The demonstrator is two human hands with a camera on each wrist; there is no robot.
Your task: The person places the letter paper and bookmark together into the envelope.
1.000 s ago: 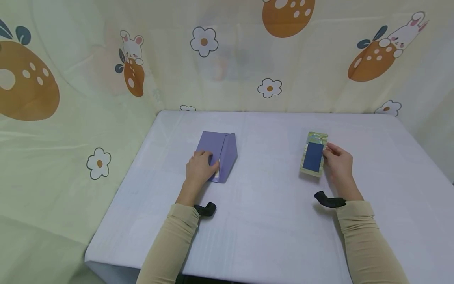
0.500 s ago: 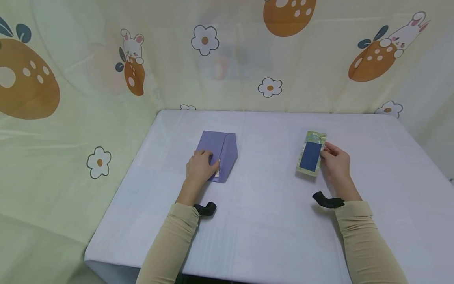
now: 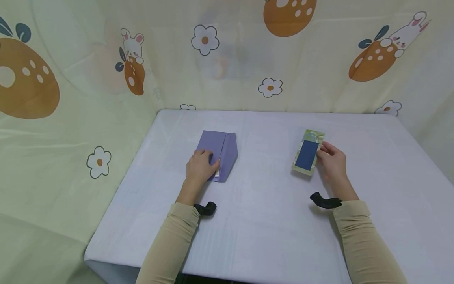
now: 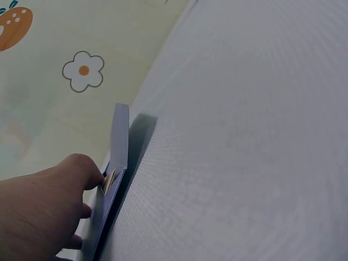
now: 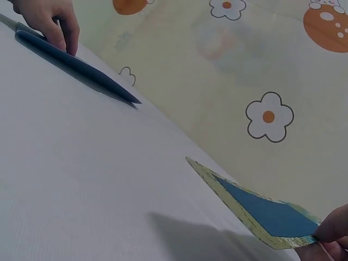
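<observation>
A purple envelope [image 3: 228, 157] lies on the left half of the table, its flap raised on the right side. My left hand [image 3: 201, 167] grips it, with the thumb at the open mouth. In the left wrist view, pale and tan paper edges [image 4: 109, 182] show inside the envelope's mouth, beside the thumb. My right hand [image 3: 333, 161] pinches a narrow card [image 3: 306, 156] by its right edge between thumb and fingers. The card has a green patterned border and a dark blue panel. It is held tilted just above the table, casting a shadow.
A white cloth covers the table [image 3: 262, 221]. Behind and to the left hangs a pale yellow curtain [image 3: 227, 86] printed with flowers, rabbits and orange fruit. Black curved straps or mounts [image 3: 326, 201] stick out at both wrists.
My right hand has moved a little to the left with the card, which has tilted slightly more. The left hand and the envelope stay where they were.
</observation>
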